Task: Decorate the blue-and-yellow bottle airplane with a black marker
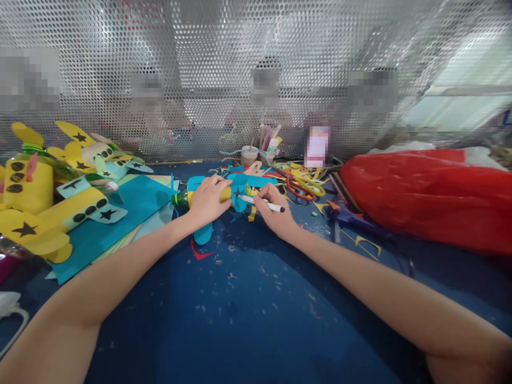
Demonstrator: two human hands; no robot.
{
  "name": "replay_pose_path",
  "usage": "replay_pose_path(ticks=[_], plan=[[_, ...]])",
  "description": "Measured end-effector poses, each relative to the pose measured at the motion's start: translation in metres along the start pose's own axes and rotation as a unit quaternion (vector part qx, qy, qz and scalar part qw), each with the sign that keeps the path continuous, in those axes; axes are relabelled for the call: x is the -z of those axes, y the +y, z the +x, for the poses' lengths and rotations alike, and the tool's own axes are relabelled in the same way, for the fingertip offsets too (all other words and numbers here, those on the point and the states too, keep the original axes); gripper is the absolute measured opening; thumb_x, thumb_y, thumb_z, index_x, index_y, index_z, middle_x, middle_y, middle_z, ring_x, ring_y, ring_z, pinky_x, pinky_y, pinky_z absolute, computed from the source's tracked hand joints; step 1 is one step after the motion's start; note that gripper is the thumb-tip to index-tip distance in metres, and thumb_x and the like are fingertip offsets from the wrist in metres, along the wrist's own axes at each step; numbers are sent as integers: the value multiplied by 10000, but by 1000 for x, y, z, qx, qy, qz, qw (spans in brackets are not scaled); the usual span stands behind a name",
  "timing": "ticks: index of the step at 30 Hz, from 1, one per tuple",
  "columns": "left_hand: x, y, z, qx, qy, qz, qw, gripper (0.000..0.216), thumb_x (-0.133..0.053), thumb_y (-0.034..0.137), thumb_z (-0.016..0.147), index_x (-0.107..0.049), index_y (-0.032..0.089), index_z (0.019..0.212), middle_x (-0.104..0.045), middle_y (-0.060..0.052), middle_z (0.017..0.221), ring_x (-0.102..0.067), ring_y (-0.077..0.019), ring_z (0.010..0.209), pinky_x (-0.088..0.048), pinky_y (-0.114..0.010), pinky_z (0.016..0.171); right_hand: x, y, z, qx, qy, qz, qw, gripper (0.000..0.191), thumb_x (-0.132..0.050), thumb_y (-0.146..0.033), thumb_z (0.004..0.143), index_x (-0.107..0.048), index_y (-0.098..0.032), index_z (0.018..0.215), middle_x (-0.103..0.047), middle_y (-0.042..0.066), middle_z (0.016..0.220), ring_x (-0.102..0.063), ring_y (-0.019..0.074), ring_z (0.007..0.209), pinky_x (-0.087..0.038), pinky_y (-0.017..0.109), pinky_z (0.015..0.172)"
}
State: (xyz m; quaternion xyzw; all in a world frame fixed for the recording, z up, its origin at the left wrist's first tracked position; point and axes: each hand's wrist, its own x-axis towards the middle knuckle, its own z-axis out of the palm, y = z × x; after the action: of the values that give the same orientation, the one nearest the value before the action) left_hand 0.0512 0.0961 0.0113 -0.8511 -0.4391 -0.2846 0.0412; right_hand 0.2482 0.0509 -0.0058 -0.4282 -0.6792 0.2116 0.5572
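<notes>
Bottle planes (64, 213) dressed in yellow paper, black stars on their wings, crowd the far left, beside blue sheets (132, 200) lying aslant. Next comes the blue-winged bottle plane (226, 195), on the dark blue table (240, 330) in front of me. Its long axis runs left to right across my view, the green neck (182, 199) pointing left and the blue tail end right. Yellow paper wraps its body; one rounded wing (203, 234) reaches toward me. My left hand (210, 197) lies over the body, fingers bent down around it. My right hand (276, 214) pinches a white marker (273, 206) (black at its rear end) between thumb and fingers, its tip aimed left at a blue part bearing a dark star (237, 192); whether it touches, I cannot tell. Farther right, red-handled scissors (298, 194) lie among paper scraps (306, 173), then a bulging red plastic bag (420, 197).
</notes>
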Motion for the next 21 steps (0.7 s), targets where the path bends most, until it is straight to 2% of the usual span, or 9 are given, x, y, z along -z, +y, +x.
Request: replay_pose_path(ticks=[21], plan=[[0,0,0,2,-1,6,1000,436,-700,234,808,-632,189,1237,-618,-81,1221,-563,-268,1140,-472,-406,996,0,4,1,0,-9,2,1000,187,-535,-249,847,-395,-249,723,-425,-60,614,-362,119,533,-301,297,546]])
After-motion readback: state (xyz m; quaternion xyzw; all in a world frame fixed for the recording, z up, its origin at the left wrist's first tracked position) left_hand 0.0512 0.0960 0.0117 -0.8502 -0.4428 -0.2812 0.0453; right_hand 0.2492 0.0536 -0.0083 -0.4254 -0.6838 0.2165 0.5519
